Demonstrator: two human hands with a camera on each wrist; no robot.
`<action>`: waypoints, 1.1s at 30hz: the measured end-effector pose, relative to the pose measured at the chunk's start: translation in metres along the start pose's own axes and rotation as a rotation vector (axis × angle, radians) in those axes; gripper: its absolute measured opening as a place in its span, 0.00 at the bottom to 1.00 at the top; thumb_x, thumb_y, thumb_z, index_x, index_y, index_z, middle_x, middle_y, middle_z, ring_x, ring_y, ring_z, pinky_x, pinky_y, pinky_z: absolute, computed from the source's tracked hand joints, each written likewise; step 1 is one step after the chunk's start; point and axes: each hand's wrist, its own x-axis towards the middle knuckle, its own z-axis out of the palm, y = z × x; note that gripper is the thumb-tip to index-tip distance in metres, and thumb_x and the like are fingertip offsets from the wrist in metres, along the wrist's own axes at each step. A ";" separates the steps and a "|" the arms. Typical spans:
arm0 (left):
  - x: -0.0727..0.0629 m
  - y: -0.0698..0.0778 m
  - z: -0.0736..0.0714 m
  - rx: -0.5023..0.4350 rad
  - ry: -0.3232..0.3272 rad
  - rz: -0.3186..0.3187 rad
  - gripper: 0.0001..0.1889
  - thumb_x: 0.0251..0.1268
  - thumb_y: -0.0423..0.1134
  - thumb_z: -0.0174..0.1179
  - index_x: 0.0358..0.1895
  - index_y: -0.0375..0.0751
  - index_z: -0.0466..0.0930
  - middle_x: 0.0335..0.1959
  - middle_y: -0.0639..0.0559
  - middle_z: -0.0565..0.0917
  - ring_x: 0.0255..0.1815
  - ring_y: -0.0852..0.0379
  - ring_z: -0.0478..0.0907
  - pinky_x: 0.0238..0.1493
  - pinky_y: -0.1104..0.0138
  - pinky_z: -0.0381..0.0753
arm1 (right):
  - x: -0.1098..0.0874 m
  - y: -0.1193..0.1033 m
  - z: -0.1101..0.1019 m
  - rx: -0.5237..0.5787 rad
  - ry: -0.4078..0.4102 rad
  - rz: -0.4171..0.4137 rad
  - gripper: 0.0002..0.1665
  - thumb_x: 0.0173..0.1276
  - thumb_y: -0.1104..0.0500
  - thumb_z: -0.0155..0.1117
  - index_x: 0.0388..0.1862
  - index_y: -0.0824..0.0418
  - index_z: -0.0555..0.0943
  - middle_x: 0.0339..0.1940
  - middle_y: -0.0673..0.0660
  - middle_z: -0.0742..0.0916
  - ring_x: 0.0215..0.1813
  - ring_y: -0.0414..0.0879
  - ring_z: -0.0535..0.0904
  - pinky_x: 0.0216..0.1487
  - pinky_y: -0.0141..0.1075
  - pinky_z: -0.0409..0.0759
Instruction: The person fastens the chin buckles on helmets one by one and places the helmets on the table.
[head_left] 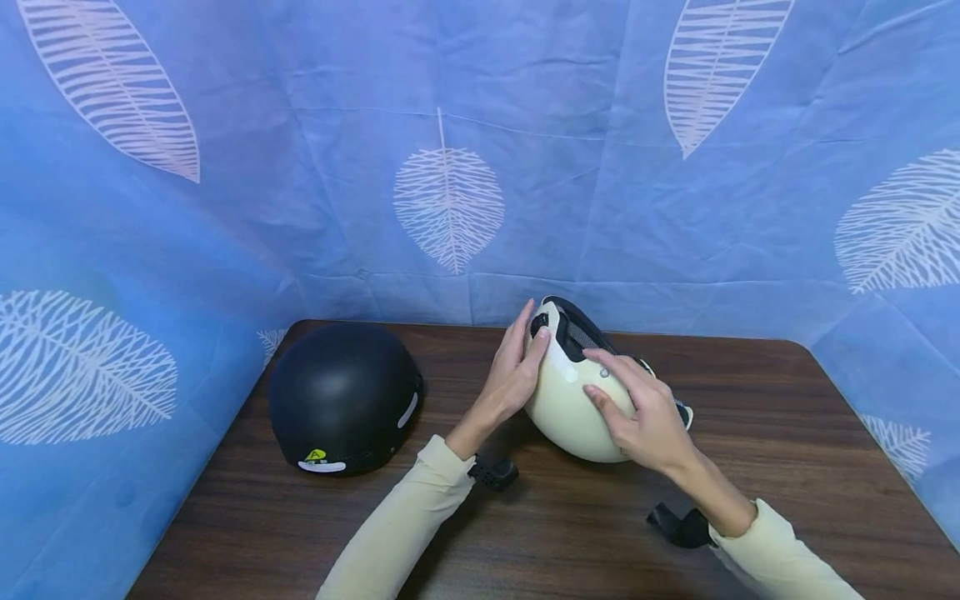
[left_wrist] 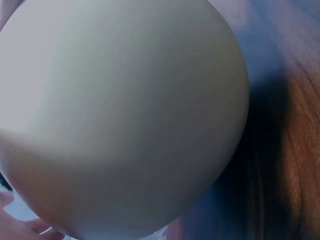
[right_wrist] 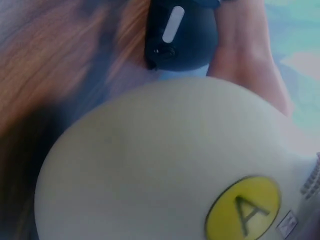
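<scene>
A cream helmet (head_left: 573,408) is tilted on the dark wood table, its black-lined opening facing up and away. My left hand (head_left: 513,379) holds its left side, thumb near the rim and fingers along the shell. On the right side, my right hand (head_left: 645,412) grips it, with fingers at the rim and thumb on the outer shell. The smooth cream shell (left_wrist: 130,100) fills most of the left wrist view. A round yellow sticker (right_wrist: 243,210) with a letter A shows on the shell in the right wrist view.
To the left stands a black helmet (head_left: 345,392), dome up, with white strips and a small yellow sticker. A blue cloth (head_left: 555,200) with white leaf prints hangs behind and beside the wooden table (head_left: 570,533).
</scene>
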 end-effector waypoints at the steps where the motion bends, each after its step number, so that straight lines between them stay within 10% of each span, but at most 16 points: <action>1: 0.000 0.000 0.000 -0.005 0.002 0.000 0.32 0.77 0.62 0.40 0.79 0.67 0.46 0.79 0.55 0.55 0.79 0.55 0.51 0.75 0.51 0.54 | 0.001 0.001 -0.002 0.014 0.020 0.013 0.29 0.58 0.72 0.69 0.61 0.63 0.80 0.51 0.58 0.86 0.49 0.44 0.82 0.47 0.24 0.76; 11: -0.004 -0.008 0.006 -0.044 -0.034 0.015 0.33 0.76 0.58 0.45 0.79 0.65 0.47 0.78 0.49 0.57 0.78 0.52 0.54 0.74 0.48 0.56 | -0.003 0.013 -0.018 0.089 0.123 0.130 0.30 0.60 0.75 0.66 0.63 0.65 0.78 0.58 0.64 0.84 0.58 0.28 0.76 0.52 0.19 0.71; 24: -0.006 -0.023 0.024 -0.218 -0.164 -0.027 0.38 0.75 0.62 0.45 0.80 0.64 0.38 0.81 0.58 0.46 0.80 0.60 0.44 0.77 0.53 0.51 | -0.013 0.027 -0.034 0.240 0.227 0.325 0.25 0.69 0.71 0.60 0.65 0.66 0.76 0.45 0.43 0.83 0.33 0.31 0.83 0.30 0.23 0.80; 33: -0.003 -0.027 0.034 -0.270 -0.243 -0.002 0.43 0.73 0.66 0.44 0.80 0.62 0.28 0.82 0.53 0.36 0.81 0.60 0.36 0.78 0.53 0.46 | -0.017 0.044 -0.042 0.666 0.386 0.248 0.23 0.69 0.78 0.53 0.64 0.78 0.71 0.49 0.56 0.82 0.44 0.38 0.83 0.37 0.26 0.82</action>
